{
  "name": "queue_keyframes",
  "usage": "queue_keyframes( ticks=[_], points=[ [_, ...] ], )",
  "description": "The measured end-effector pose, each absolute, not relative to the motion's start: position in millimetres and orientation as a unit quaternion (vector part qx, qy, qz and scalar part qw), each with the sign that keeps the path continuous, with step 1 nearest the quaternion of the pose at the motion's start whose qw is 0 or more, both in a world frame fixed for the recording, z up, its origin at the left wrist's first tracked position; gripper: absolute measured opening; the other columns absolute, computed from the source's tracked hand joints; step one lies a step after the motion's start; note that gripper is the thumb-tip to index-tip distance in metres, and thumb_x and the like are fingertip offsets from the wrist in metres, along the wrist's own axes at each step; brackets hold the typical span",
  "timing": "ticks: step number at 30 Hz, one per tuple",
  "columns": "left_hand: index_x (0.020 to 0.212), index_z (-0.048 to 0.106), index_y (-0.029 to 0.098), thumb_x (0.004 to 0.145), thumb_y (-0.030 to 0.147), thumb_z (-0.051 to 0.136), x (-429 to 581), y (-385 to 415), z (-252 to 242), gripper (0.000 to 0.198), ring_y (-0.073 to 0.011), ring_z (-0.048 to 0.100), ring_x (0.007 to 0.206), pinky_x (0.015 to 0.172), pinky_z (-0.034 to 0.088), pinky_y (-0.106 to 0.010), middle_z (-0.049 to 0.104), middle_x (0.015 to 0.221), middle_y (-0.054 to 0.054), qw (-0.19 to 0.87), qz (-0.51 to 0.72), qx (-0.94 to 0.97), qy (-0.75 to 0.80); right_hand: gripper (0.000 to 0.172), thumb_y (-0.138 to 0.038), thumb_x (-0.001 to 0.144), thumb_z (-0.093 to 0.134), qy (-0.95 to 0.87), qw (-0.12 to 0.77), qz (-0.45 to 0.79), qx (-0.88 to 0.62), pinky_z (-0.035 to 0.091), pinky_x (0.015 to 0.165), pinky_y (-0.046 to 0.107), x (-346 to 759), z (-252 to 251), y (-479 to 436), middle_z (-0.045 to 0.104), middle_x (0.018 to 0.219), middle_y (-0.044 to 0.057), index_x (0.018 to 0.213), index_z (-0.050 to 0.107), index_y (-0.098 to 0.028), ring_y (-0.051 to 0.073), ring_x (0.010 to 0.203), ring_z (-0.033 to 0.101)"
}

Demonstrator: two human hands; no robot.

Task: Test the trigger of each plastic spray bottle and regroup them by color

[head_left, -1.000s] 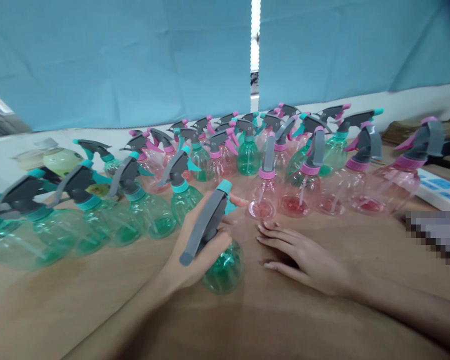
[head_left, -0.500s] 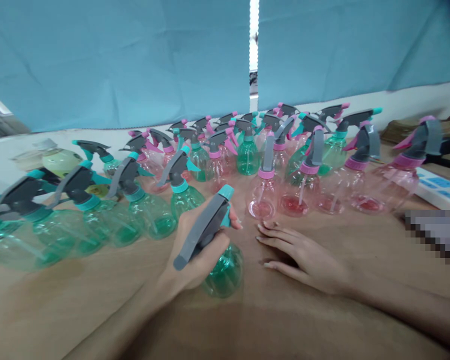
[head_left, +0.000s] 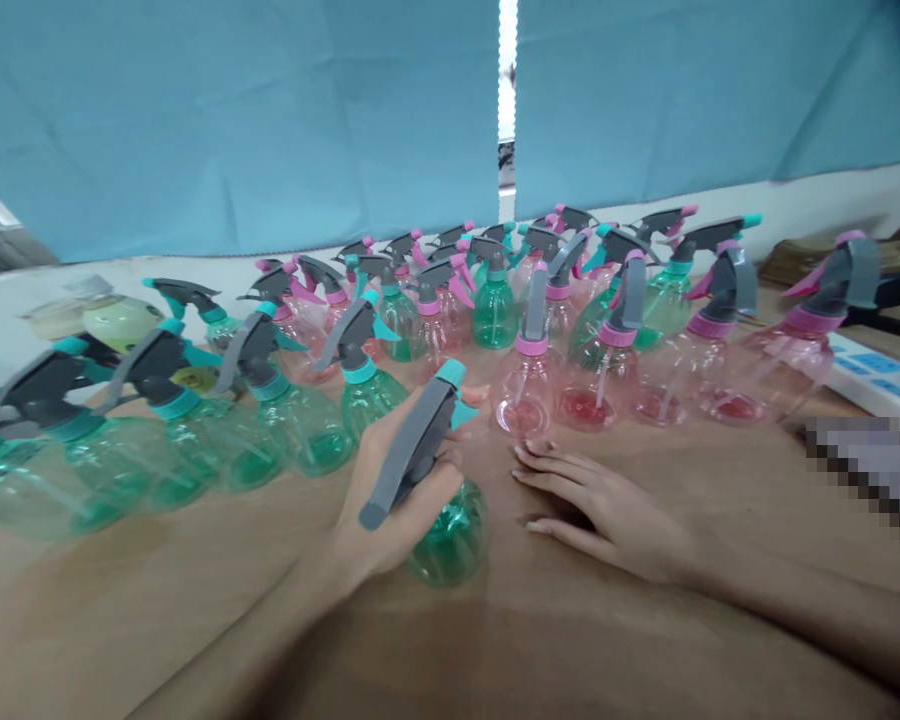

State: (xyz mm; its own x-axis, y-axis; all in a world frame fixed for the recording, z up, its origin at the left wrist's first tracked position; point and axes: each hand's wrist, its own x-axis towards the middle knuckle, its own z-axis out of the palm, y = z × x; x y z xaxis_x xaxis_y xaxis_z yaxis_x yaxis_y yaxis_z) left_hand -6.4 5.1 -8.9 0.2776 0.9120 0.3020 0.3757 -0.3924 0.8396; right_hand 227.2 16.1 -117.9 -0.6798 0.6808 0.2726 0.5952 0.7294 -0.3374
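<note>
My left hand [head_left: 397,490] is wrapped round the neck of a green spray bottle [head_left: 454,540] with a grey and teal trigger head. The bottle stands in front of me, and some of its neck is hidden by my fingers. My right hand [head_left: 600,505] rests on the wooden table [head_left: 570,650] with its fingers spread, holding nothing. Just beyond its fingertips stands a pink spray bottle [head_left: 523,395]. A green spray bottle [head_left: 373,395] is close behind my left hand.
More green spray bottles [head_left: 300,425] line up to the left. Pink spray bottles [head_left: 592,390] stand right of centre, with a mixed group behind. A white and blue device [head_left: 877,375] and a pixelated flat object [head_left: 870,465] lie at right. A blue cloth [head_left: 232,120] hangs at the back.
The trigger head in my left hand has shifted slightly to the right, and the fingers at its front are more stretched out. My right hand has stayed in place.
</note>
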Motion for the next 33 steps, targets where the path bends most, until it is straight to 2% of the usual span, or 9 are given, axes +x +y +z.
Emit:
queue_keyframes(
  ticks=[5, 12, 15, 21, 33],
  points=[
    [0.109, 0.062, 0.026, 0.068, 0.015, 0.052, -7.3, 3.3, -7.7, 0.044, -0.0225, 0.066, 0.084, 0.074, 0.054, -0.035, 0.068, 0.097, -0.002, 0.317, 0.424, 0.732, 0.429, 0.051, -0.046, 0.093, 0.048, -0.908, 0.193, 0.117, -0.353, 0.034, 0.11, 0.047, 226.8, -117.3, 16.2, 0.051, 0.14, 0.007, 0.135, 0.049, -0.019, 0.024, 0.133, 0.039],
    [0.109, 0.062, 0.025, 0.067, 0.014, 0.051, -5.5, 2.8, -6.6, 0.044, -0.022, 0.065, 0.078, 0.069, 0.054, -0.034, 0.069, 0.087, -0.001, 0.314, 0.419, 0.731, 0.438, 0.05, -0.046, 0.094, 0.047, -0.91, 0.193, 0.111, -0.351, 0.034, 0.11, 0.046, 226.9, -117.2, 16.2, 0.051, 0.14, 0.008, 0.135, 0.049, -0.018, 0.024, 0.134, 0.039],
    [0.11, 0.061, 0.025, 0.067, 0.013, 0.051, -4.8, 2.0, -5.8, 0.046, -0.0182, 0.064, 0.071, 0.067, 0.053, -0.033, 0.069, 0.096, -0.002, 0.317, 0.417, 0.729, 0.44, 0.049, -0.046, 0.094, 0.047, -0.909, 0.201, 0.115, -0.348, 0.034, 0.11, 0.045, 226.3, -116.7, 16.0, 0.051, 0.139, 0.008, 0.134, 0.049, -0.018, 0.023, 0.134, 0.039],
    [0.109, 0.061, 0.023, 0.068, 0.01, 0.052, -4.5, 3.0, -5.4, 0.044, -0.018, 0.065, 0.084, 0.079, 0.053, -0.034, 0.066, 0.115, -0.003, 0.323, 0.427, 0.729, 0.428, 0.048, -0.045, 0.094, 0.047, -0.908, 0.196, 0.112, -0.352, 0.035, 0.11, 0.045, 225.8, -114.4, 15.7, 0.052, 0.139, 0.008, 0.133, 0.05, -0.017, 0.023, 0.133, 0.04],
    [0.114, 0.06, 0.028, 0.072, 0.007, 0.053, -7.1, 5.4, -11.2, 0.048, -0.0167, 0.066, 0.086, 0.079, 0.054, -0.032, 0.063, 0.122, -0.001, 0.32, 0.432, 0.735, 0.414, 0.049, -0.044, 0.094, 0.046, -0.911, 0.195, 0.107, -0.348, 0.034, 0.11, 0.045, 226.5, -114.9, 15.0, 0.051, 0.139, 0.009, 0.134, 0.049, -0.016, 0.023, 0.134, 0.039]
  ],
)
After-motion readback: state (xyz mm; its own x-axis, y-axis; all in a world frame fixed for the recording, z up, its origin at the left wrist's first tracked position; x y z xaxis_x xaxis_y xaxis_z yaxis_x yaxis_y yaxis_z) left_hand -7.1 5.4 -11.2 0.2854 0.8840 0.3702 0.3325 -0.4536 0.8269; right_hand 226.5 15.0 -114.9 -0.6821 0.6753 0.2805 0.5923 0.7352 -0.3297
